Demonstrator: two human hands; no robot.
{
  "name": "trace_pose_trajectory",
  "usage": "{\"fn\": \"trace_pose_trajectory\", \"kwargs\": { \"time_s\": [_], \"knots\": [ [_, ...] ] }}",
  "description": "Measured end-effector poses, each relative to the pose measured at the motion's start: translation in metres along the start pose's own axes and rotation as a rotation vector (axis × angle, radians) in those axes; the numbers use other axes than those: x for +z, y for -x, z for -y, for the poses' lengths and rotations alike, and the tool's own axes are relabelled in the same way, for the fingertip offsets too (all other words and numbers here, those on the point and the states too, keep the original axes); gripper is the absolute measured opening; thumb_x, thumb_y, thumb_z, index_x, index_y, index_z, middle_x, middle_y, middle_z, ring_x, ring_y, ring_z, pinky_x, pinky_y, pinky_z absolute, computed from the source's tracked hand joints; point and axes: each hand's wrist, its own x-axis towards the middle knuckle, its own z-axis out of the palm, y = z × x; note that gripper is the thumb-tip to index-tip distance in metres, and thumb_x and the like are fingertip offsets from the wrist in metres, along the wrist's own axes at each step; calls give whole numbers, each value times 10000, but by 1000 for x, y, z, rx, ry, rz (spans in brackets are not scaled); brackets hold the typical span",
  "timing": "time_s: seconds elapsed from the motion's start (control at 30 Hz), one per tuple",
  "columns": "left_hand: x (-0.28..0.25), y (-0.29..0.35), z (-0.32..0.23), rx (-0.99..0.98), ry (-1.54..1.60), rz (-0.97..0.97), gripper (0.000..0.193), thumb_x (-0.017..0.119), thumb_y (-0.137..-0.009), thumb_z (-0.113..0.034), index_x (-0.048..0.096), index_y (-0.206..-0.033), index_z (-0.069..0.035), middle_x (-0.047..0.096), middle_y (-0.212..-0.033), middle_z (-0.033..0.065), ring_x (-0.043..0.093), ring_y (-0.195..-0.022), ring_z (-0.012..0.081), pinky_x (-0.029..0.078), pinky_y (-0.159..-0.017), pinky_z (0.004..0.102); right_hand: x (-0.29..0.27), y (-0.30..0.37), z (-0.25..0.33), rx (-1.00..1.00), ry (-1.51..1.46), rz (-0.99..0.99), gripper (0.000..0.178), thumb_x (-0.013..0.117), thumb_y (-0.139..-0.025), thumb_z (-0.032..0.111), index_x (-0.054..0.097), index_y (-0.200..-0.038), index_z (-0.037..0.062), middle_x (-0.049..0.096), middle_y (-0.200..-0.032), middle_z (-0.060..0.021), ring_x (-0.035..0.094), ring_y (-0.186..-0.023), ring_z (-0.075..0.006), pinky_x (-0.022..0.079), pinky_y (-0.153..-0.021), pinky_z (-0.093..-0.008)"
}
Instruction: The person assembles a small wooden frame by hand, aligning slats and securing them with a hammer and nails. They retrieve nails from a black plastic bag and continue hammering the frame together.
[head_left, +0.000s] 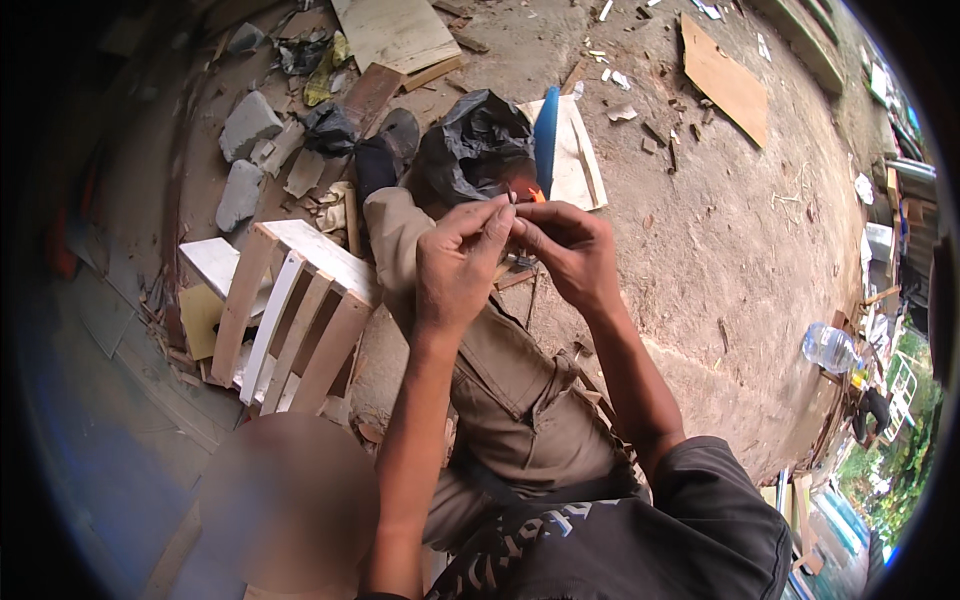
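My left hand (457, 262) and my right hand (572, 248) meet in front of me above my bent leg, fingertips nearly touching. Each is closed in a pinch, thumb against fingers. Something tiny and dark shows between the fingertips, too small to name. Just beyond them a black plastic bag (478, 145) is bunched up. To its right a blue flat piece (546, 140) stands beside a pale board (578, 158). An orange thing (537, 191) peeks out behind my right fingers, mostly hidden.
A slatted wooden frame (325, 330) stands left of my leg. Beyond it lie broken concrete blocks (250, 125) and a plywood sheet (395, 38). A brown board (725, 82) rests far right; a clear plastic bottle (830, 348) lies at right. Wood scraps litter the ground. Lower left is blurred.
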Motion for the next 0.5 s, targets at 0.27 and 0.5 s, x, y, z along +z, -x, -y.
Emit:
{"fn": "trace_pose_trajectory", "kwargs": {
  "time_s": [0.27, 0.5],
  "knots": [
    [6, 12, 37, 55, 213, -20, 144, 621, -944, -93, 646, -1019, 27, 654, -987, 82, 617, -891, 110, 506, -787, 248, -23, 17, -19, -106, 292, 104, 230, 707, -885, 104, 690, -1068, -35, 710, -947, -80, 664, -886, -130, 529, -774, -289],
    [-6, -5, 34, -290, 535, -224, 180, 514, -1003, -229, 543, -1066, -63, 638, -990, 103, 631, -845, 190, 511, -729, 306, -101, -19, -243, 296, 491, -112, 288, 594, -931, 107, 609, -1199, 1, 678, -1036, -206, 671, -984, -291, 530, -830, -356]
  ]
}}
